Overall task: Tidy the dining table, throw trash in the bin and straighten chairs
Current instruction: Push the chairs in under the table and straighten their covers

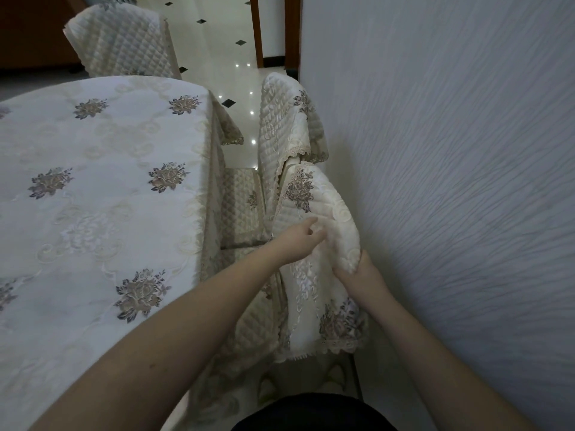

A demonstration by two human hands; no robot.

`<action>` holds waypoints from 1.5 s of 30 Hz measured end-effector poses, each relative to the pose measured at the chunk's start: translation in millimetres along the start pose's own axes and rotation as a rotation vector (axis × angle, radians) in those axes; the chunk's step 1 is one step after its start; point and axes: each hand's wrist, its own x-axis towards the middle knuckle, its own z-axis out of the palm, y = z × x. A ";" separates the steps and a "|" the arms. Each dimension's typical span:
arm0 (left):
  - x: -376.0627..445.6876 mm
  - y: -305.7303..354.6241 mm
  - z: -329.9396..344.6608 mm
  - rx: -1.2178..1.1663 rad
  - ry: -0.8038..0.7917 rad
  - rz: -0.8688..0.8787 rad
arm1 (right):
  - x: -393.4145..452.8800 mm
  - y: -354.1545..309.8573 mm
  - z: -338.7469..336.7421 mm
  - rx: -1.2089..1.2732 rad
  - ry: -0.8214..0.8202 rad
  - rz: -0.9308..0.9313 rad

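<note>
The dining table fills the left side under a cream cloth with embroidered flowers. Between it and the wall stands the near chair, its back covered in cream quilted, embroidered fabric. My left hand touches the top of that chair back with loosely bent fingers. My right hand grips the right edge of the same chair back, fingers curled into the cover. A second covered chair stands just beyond, also beside the wall.
A textured white wall runs close along the right. A third covered chair stands at the table's far end. Glossy white floor tiles with black diamonds lead to a wooden door frame. My feet show below the near chair.
</note>
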 end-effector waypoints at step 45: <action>27.0 -51.8 -92.7 0.312 0.277 0.157 | 88.1 -109.7 5.9 -0.411 0.197 -0.550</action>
